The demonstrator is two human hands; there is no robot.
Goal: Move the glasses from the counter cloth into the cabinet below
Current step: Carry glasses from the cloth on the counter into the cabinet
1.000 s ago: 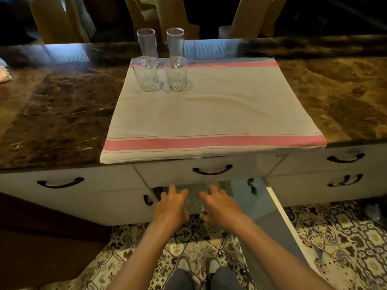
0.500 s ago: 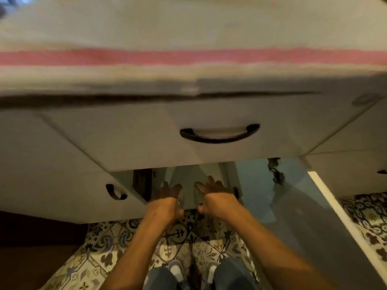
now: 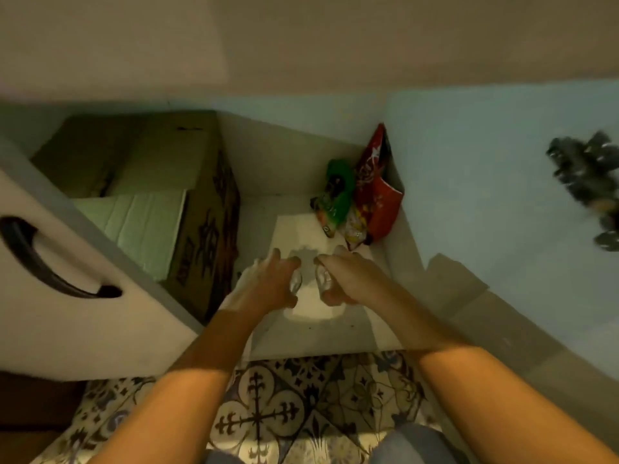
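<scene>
Both my hands reach into the open cabinet [image 3: 335, 336] below the counter. My left hand [image 3: 268, 284] is wrapped around a clear glass [image 3: 296, 281], of which only a sliver shows past my fingers. My right hand [image 3: 348, 279] grips a second clear glass [image 3: 322, 279] the same way. The two glasses are side by side, low over the white cabinet floor near its front. I cannot tell whether they touch the floor. The counter cloth and the other glasses are out of view above.
A cardboard box [image 3: 187, 202] fills the left half of the cabinet. Red and green snack bags [image 3: 361, 192] lean in the back right corner. The closed left door with its dark handle [image 3: 50, 262] is on the left, the open door [image 3: 502, 202] on the right. Patterned floor tiles [image 3: 268, 413] lie below.
My view has dropped from the countertop to the cabinet's inside. Both hands, each with a glass, have gone forward past the cabinet's front edge and down toward its floor.
</scene>
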